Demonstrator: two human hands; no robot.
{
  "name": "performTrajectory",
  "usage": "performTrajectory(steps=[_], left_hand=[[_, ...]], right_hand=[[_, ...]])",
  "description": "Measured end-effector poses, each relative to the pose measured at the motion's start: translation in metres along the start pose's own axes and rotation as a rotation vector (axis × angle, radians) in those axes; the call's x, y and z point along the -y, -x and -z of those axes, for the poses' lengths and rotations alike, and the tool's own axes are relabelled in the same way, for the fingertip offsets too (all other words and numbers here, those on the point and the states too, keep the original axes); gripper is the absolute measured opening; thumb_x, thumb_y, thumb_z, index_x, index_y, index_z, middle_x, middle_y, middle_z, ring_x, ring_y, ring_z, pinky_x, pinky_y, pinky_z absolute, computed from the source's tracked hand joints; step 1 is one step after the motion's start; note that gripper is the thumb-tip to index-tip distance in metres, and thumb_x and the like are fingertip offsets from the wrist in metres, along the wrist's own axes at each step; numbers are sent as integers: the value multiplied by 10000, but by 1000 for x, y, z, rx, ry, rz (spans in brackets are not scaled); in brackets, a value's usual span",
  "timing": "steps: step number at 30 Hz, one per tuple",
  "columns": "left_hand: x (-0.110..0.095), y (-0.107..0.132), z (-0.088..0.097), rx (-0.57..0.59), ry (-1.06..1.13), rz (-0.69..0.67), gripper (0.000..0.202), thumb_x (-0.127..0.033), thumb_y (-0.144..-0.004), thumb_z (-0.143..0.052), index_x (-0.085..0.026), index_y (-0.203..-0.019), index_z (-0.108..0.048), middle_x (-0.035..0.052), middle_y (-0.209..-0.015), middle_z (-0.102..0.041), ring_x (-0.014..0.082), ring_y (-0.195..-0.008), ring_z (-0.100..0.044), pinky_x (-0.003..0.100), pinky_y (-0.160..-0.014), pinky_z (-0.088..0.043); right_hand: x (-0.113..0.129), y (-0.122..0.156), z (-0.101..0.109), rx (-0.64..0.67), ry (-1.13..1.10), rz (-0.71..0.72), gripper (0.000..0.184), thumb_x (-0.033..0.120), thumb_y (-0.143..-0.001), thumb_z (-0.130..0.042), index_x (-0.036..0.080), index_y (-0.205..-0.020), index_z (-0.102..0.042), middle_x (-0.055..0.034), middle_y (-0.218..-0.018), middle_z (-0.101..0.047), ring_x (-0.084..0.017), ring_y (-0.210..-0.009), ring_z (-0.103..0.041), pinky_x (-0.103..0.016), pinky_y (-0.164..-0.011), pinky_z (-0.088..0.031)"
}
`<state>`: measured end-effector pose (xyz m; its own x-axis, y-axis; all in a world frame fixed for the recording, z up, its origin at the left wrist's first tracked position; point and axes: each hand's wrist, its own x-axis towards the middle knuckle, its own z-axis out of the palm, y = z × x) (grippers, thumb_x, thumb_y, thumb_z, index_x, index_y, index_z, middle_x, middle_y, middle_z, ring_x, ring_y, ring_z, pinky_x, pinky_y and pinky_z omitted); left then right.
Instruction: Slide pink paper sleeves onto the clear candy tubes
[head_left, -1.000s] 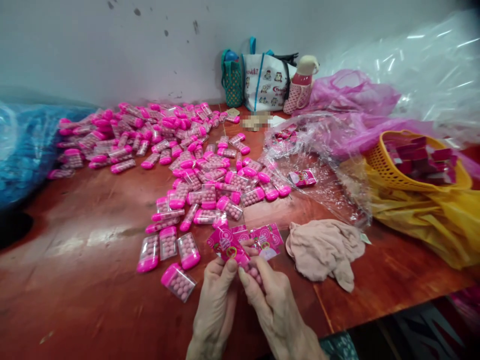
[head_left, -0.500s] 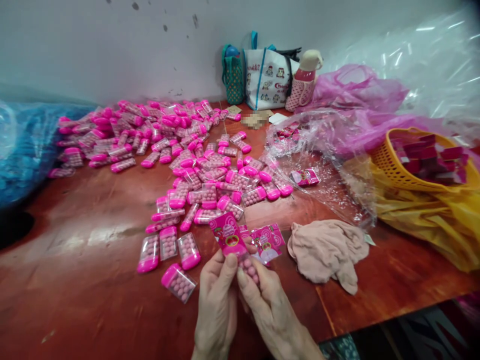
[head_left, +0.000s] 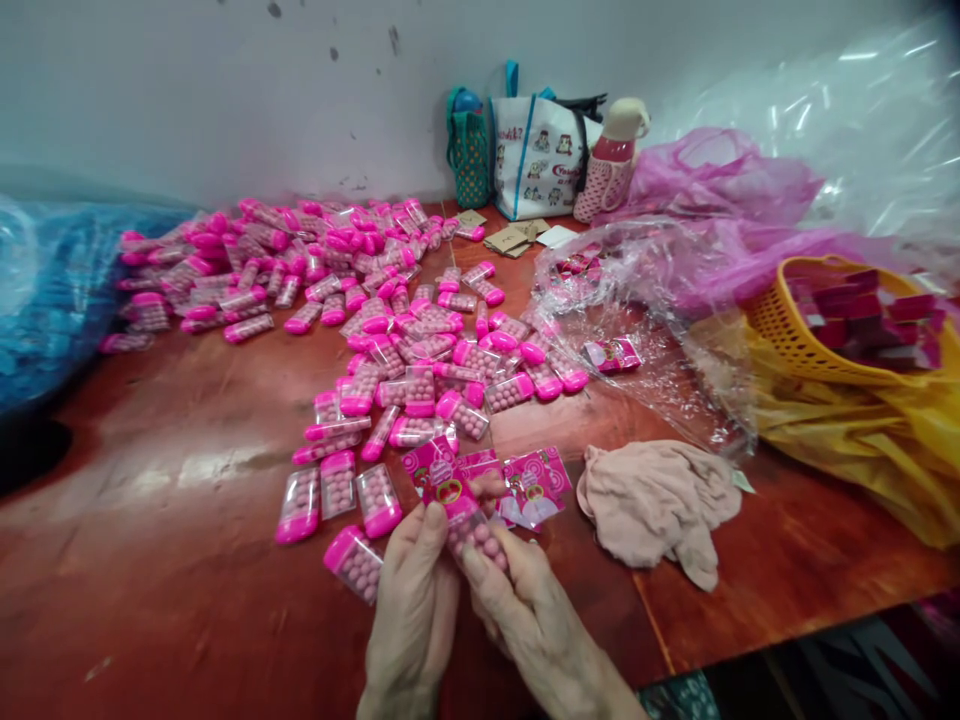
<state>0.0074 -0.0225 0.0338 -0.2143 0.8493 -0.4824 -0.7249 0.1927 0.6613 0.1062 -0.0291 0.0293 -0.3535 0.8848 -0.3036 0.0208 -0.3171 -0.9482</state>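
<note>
Both hands meet low in the middle of the view over a red-brown table [head_left: 165,560]. My left hand [head_left: 412,610] and my right hand [head_left: 525,620] pinch one clear candy case [head_left: 474,533] of pink balls, with a pink printed label [head_left: 435,478] at its far end. The fingers of both hands are closed on it. More pink labels [head_left: 536,487] lie flat just beyond the hands. Several filled cases with pink caps [head_left: 337,495] lie to the left of my left hand, one [head_left: 354,563] touching distance away.
A large heap of pink-capped cases [head_left: 360,300] spreads toward the wall. A beige cloth [head_left: 656,505] lies right of the hands. Crumpled clear plastic [head_left: 645,320], a yellow basket [head_left: 795,345] of pink boxes, bags [head_left: 536,150] and a bottle [head_left: 611,165] stand behind. Blue plastic [head_left: 45,300] lies left.
The case and label have shifted a little left and lower in my hands, and the label has tilted from upright toward the left.
</note>
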Motion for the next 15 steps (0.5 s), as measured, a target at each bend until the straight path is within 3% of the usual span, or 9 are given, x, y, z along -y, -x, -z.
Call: performTrajectory(steps=[7,10,15], left_hand=[[16,12,-8,41,-17,92,237,-286,-786,-561,-123,-915,-674,108,-874,-677,200,-754,-630,263,-622,-507],[20,15,-6,48,-37,97,249,-293,-803,-537,-126,-930,-672,107,-873,-676,192,-745,-627,239,-580,-492],[19,10,0,71,-77,44,223,-285,-800,-549,-156,-941,-665,79,-887,-666,166,-784,-610,237,-662,-486]], right_hand=[[-9,7,-2,-106,103,-6,308,471,-852,-427,187,-905,-533,-15,-724,-510,-142,-652,-504,-213,-531,-392],[-7,2,-4,-64,107,-1,304,448,-879,-389,173,-871,-519,-3,-700,-493,-125,-631,-497,-204,-525,-381],[0,-7,1,-61,120,68,305,424,-901,-357,176,-803,-503,12,-655,-503,-107,-582,-497,-195,-521,-384]])
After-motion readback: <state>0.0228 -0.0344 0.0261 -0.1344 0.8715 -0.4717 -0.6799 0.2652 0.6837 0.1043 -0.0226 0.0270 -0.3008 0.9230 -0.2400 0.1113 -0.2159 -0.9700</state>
